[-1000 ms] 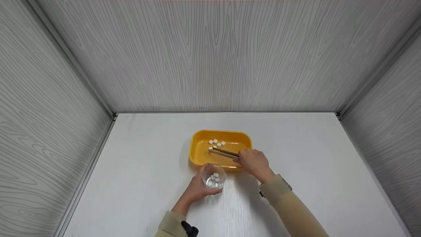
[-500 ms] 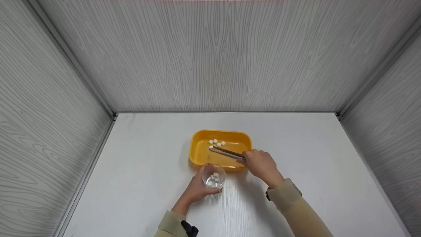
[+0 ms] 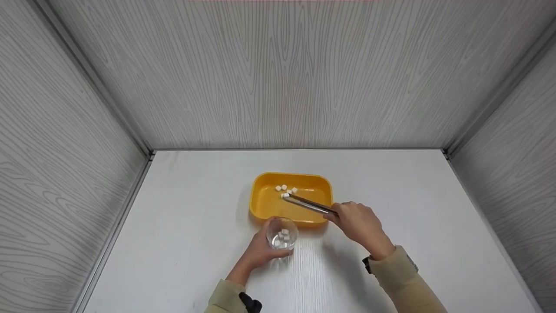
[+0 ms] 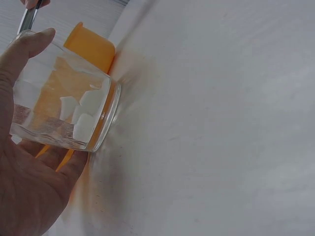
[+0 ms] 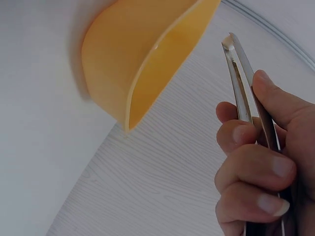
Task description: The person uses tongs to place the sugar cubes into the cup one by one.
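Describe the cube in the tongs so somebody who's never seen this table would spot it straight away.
On the white table, find the yellow tray. The right hand holds metal tongs slanting over it. The white cube is at their tips, the only one pinched there; the other cubes lie loose in the tray or the glass.

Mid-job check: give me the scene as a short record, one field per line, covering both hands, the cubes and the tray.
Left hand: grips a clear glass
Glass contents: several white cubes
Right hand: holds metal tongs
Tong tips: a white cube between them
Yellow tray: on the white table, loose cubes inside
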A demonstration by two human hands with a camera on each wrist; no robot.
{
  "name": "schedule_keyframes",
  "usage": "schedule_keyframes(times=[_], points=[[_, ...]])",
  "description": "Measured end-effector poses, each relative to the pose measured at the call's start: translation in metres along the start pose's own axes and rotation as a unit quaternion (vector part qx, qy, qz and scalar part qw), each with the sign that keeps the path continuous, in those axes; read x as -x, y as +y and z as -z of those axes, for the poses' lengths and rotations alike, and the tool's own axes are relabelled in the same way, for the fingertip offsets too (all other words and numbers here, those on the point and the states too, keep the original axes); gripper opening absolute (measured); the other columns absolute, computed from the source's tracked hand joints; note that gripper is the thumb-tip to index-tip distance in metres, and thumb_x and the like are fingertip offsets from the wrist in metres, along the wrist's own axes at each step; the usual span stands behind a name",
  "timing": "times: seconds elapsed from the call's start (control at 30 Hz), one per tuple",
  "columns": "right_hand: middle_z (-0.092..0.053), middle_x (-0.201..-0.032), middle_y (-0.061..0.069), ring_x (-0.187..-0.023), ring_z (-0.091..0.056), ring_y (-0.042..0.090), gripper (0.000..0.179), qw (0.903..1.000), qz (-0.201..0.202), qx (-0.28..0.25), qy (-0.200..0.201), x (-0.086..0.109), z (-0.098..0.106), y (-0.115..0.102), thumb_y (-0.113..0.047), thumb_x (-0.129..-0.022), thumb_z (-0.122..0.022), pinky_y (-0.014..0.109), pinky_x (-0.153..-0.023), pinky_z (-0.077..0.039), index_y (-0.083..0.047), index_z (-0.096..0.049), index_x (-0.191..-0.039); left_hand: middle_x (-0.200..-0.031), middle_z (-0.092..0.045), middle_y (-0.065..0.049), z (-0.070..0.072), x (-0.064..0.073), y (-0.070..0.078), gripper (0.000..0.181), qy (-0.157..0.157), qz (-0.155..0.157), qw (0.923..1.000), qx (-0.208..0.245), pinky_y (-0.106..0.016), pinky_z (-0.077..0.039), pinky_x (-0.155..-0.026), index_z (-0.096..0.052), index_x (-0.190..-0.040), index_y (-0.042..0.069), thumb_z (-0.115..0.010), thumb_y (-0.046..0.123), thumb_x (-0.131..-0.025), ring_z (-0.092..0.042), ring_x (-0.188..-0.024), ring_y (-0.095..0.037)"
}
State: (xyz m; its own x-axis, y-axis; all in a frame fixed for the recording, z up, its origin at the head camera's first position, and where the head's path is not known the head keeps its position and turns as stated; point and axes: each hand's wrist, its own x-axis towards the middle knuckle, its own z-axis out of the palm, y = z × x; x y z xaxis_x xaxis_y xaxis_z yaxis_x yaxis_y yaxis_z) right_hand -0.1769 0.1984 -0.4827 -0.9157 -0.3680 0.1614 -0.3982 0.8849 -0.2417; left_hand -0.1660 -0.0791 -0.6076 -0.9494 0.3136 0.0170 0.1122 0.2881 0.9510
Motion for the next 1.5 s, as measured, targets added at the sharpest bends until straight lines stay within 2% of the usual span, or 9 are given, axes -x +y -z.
schedule_keyframes(times=[0.37, 0.57, 0.9, 1.0, 1.2, 1.3, 1.33, 1.5], points=[[-0.04, -0.057, -0.011, -0.051, -0.036, 0.007, 0.026, 0.9992, 0.005, -0.035, -0.015, 0.028, 0.02, -0.004, -0.036, -0.089, -0.071, 0.024, -0.047, -0.031, -0.019, -0.059, -0.073, -0.144, -0.046, -0.007, 0.0, 0.001, 0.0, 0.101, 0.001, 0.01, 0.9999, -0.008, -0.048, -0.03, -0.11, -0.035, -0.145, 0.013, -0.093, 0.03, -0.064, -0.041, -0.132, -0.025], [-0.04, -0.058, -0.013, -0.051, -0.036, 0.005, 0.024, 0.9989, 0.017, -0.042, -0.015, 0.04, 0.023, -0.007, -0.036, -0.09, -0.07, 0.023, -0.047, -0.032, -0.021, -0.06, -0.074, -0.145, -0.045, -0.008, 0.0, 0.001, 0.0, 0.1, 0.0, 0.009, 1.0, -0.003, -0.049, -0.029, -0.111, -0.035, -0.145, 0.013, -0.092, 0.028, -0.065, -0.04, -0.133, -0.026], [-0.038, -0.059, -0.016, -0.052, -0.034, 0.002, 0.026, 0.9979, 0.036, -0.03, -0.044, 0.053, 0.021, -0.009, -0.038, -0.089, -0.071, 0.022, -0.048, -0.032, -0.023, -0.057, -0.072, -0.144, -0.046, -0.01, 0.0, 0.002, 0.0, 0.1, -0.001, 0.003, 0.9999, 0.016, -0.049, -0.028, -0.11, -0.033, -0.147, 0.01, -0.091, 0.022, -0.067, -0.039, -0.134, -0.027], [-0.04, -0.059, -0.016, -0.052, -0.035, 0.002, 0.024, 0.9975, 0.035, -0.033, -0.051, 0.054, 0.02, -0.01, -0.037, -0.089, -0.071, 0.022, -0.048, -0.033, -0.023, -0.059, -0.074, -0.144, -0.046, -0.014, 0.0, 0.003, 0.007, 0.098, 0.0, 0.001, 0.9998, 0.018, -0.051, -0.027, -0.11, -0.033, -0.147, 0.006, -0.09, 0.016, -0.067, -0.039, -0.134, -0.031], [-0.04, -0.059, -0.016, -0.052, -0.035, 0.002, 0.023, 0.9975, 0.033, -0.034, -0.052, 0.053, 0.02, -0.011, -0.037, -0.088, -0.071, 0.022, -0.048, -0.033, -0.023, -0.06, -0.074, -0.141, -0.047, -0.021, 0.006, 0.012, 0.038, 0.093, -0.004, 0.004, 0.9998, 0.019, -0.052, -0.029, -0.109, -0.034, -0.144, -0.001, -0.088, 0.01, -0.068, -0.04, -0.133, -0.036], [-0.039, -0.059, -0.016, -0.052, -0.035, 0.002, 0.025, 0.9976, 0.031, -0.034, -0.051, 0.052, 0.019, -0.011, -0.039, -0.088, -0.072, 0.022, -0.048, -0.032, -0.023, -0.059, -0.073, -0.141, -0.047, -0.021, 0.007, 0.015, 0.044, 0.092, -0.002, 0.005, 0.9999, 0.016, -0.052, -0.028, -0.109, -0.035, -0.143, -0.002, -0.088, 0.011, -0.069, -0.04, -0.133, -0.036], [-0.039, -0.059, -0.016, -0.052, -0.034, 0.002, 0.025, 0.9977, 0.029, -0.034, -0.051, 0.052, 0.019, -0.011, -0.039, -0.087, -0.072, 0.022, -0.048, -0.032, -0.023, -0.058, -0.073, -0.142, -0.047, -0.02, 0.007, 0.015, 0.044, 0.093, -0.002, 0.006, 0.9999, 0.016, -0.052, -0.028, -0.11, -0.035, -0.144, -0.002, -0.088, 0.011, -0.069, -0.04, -0.133, -0.036], [-0.038, -0.059, -0.014, -0.052, -0.034, 0.003, 0.027, 0.9982, 0.023, -0.031, -0.045, 0.052, 0.019, -0.01, -0.038, -0.088, -0.072, 0.022, -0.048, -0.032, -0.022, -0.056, -0.074, -0.144, -0.046, -0.013, 0.002, 0.005, 0.011, 0.098, -0.004, 0.006, 0.9999, 0.008, -0.051, -0.028, -0.11, -0.034, -0.146, 0.007, -0.09, 0.021, -0.068, -0.04, -0.134, -0.03]])
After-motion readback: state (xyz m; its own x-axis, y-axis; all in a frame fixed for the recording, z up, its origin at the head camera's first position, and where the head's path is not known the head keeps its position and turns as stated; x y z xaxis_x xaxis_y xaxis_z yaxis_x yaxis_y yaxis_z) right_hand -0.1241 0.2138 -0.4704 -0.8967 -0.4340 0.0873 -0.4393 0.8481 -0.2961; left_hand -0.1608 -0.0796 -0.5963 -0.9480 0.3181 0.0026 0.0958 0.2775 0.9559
